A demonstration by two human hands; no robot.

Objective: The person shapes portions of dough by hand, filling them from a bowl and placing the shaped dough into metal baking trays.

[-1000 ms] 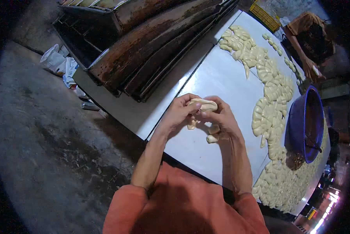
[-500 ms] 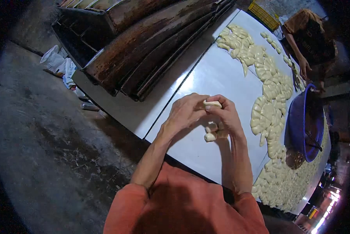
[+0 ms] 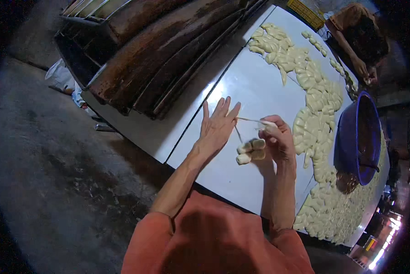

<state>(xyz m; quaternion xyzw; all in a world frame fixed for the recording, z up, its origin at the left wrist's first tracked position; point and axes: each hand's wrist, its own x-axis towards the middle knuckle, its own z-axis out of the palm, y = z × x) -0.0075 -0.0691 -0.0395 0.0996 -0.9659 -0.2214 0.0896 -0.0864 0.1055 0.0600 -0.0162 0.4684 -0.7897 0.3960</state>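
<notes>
My left hand (image 3: 216,130) is over the white tabletop with its fingers spread and pointing away from me. A thin pale dough strand (image 3: 248,119) stretches from its thumb side across to my right hand (image 3: 281,142). That right hand is closed around a soft lump of dough (image 3: 271,130). Below the strand, between my wrists, sits a small cluster of short rolled dough pieces (image 3: 244,158). Whether the strand is stuck to my left thumb or looped on it, I cannot tell.
Many flattened dough pieces (image 3: 318,102) cover the table's right side. A blue-purple basin (image 3: 347,137) stands tilted there. Dark rusty metal troughs (image 3: 168,55) occupy the far left of the table. A co-worker's hands (image 3: 368,73) are at the far right, near a yellow crate (image 3: 306,12).
My hands were together, pinching a dough piece. They have parted, the right moving right and down with the dough, the left opening its fingers, with a strand drawn out between them.
</notes>
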